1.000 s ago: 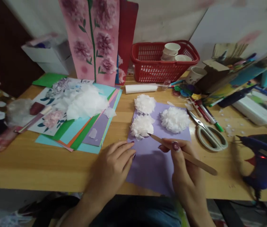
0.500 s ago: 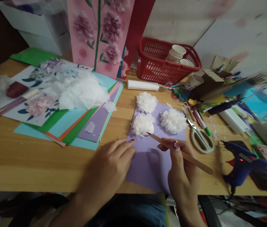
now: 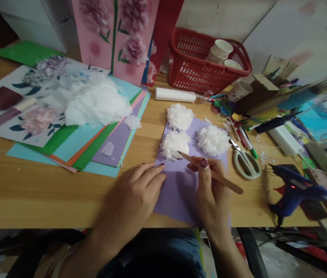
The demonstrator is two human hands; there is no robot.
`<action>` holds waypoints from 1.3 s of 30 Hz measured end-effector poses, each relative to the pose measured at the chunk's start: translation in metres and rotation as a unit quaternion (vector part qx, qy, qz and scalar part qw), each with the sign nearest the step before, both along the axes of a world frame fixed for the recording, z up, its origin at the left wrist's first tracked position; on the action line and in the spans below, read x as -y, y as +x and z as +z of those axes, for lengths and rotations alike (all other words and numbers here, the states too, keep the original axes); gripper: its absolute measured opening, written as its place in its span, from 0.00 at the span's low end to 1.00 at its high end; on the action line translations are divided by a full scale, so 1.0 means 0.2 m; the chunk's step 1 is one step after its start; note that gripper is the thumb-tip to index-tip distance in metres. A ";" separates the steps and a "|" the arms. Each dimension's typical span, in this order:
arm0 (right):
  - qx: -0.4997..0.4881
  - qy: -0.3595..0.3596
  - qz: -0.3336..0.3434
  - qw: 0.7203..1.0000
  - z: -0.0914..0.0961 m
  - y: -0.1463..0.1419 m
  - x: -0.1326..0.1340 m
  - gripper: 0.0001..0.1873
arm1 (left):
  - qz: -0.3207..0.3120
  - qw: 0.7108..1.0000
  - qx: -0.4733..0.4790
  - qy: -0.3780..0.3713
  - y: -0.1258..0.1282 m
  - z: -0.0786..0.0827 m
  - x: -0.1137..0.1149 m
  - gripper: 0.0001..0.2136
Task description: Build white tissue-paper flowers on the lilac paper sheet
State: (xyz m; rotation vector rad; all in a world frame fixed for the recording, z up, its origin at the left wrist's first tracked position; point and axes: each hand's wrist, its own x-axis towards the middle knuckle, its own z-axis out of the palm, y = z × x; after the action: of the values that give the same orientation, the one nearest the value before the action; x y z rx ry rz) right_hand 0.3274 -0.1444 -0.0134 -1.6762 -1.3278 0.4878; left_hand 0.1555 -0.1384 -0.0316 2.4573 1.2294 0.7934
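My right hand [image 3: 211, 185] grips a slim tan stick-like tool [image 3: 224, 181] with a dark pointed tip and a rounded end; its exact kind is unclear. The tip is at the lower edge of a ruffled white paper flower [image 3: 175, 144]; I cannot tell whether it touches. Two more white flowers lie nearby, one behind [image 3: 180, 116] and one to the right [image 3: 213, 139]. All three sit on a purple sheet [image 3: 177, 193]. My left hand [image 3: 141, 185] rests flat, fingers stretched over the sheet's left edge, holding nothing.
Left lie coloured papers [image 3: 94, 150] topped by crumpled white tissue [image 3: 96, 104]. A red basket [image 3: 206, 73] with paper cups stands behind, near a white roll [image 3: 175, 95]. Right are scissors [image 3: 246, 164], markers [image 3: 243, 137] and a blue glue gun [image 3: 293, 189] with a lit red light.
The camera view has shifted slightly, moving the far things upward in the picture. My right hand and the tan tool have moved a little leftward. My left hand stays on the sheet's edge.
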 end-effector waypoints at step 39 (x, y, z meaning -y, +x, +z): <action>0.065 0.142 0.079 0.985 -0.13 0.30 0.11 0.13 | 0.244 0.967 -0.066 -0.033 -0.14 0.14 -0.62 0.21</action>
State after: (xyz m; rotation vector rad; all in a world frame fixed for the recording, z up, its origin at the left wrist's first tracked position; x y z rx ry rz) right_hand 0.3875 -0.1665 -0.0394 -1.3935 -1.5539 0.2671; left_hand 0.1279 -0.0147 -0.0036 2.2042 1.9191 0.6913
